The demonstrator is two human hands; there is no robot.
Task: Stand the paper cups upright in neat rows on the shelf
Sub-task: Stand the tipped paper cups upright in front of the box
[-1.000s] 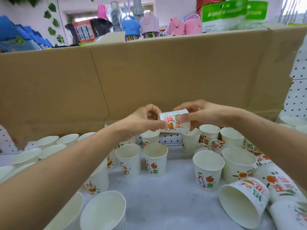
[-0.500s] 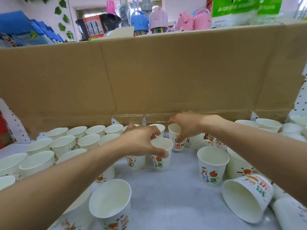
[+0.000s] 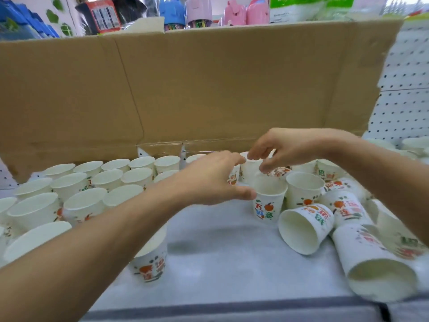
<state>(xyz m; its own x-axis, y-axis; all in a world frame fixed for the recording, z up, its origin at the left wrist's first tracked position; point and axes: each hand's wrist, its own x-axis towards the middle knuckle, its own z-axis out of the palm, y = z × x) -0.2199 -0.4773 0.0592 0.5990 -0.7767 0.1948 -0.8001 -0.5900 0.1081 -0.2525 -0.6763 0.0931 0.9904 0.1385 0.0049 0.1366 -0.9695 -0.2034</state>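
White paper cups with orange-and-green print stand upright in rows (image 3: 109, 180) on the left of the grey shelf (image 3: 220, 252). On the right, several cups lie tipped over, among them one (image 3: 304, 228) with its mouth toward me and a large one (image 3: 376, 266). My right hand (image 3: 287, 149) reaches over the back row and pinches the rim of an upright cup (image 3: 249, 170) between fingertips and thumb. My left hand (image 3: 213, 180) is spread loosely beside it, its thumb touching the rim of an upright cup (image 3: 267, 205) in front.
A tall cardboard sheet (image 3: 209, 89) walls off the back of the shelf, with toys and packets above it. White pegboard (image 3: 406, 89) closes the right side. Another upright cup (image 3: 148, 263) stands near my left forearm. The shelf's dark front edge (image 3: 232, 310) runs along the bottom.
The cup both hands held in the air a second ago has come down into the back row. My view has shifted left, and my left thumb now rests on the front cup.
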